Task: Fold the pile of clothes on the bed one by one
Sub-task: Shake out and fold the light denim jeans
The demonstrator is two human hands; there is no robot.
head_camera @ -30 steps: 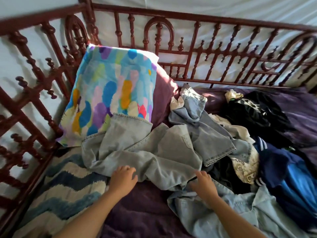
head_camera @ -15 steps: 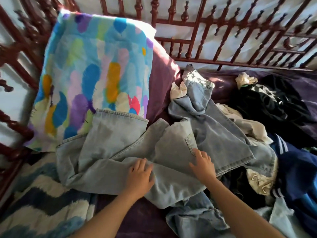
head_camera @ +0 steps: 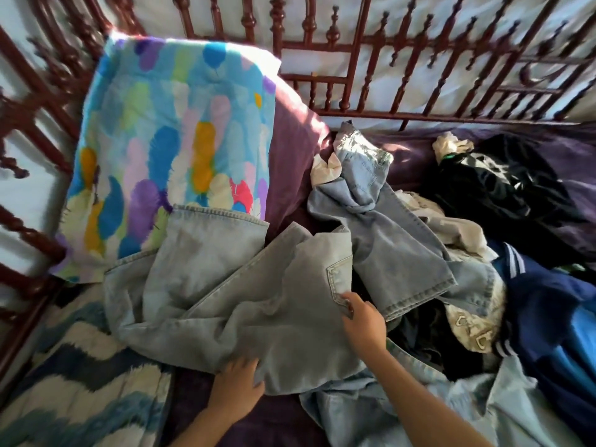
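A pair of light grey-blue jeans lies crumpled across the middle of the bed. My left hand grips the near edge of the denim, fingers tucked under the fabric. My right hand pinches the jeans at a back pocket edge. To the right lies the pile of clothes: a darker denim piece, a black garment, a navy and blue top and a pale denim item under my right forearm.
A bright feather-print pillow leans on the dark red wooden bed rail at the back left. A blue and cream zigzag blanket covers the near left. The purple sheet shows between my arms.
My left hand slid back from on top of the jeans to their near edge and took hold. My right hand stayed at the pocket and now pinches it. The camera moved closer.
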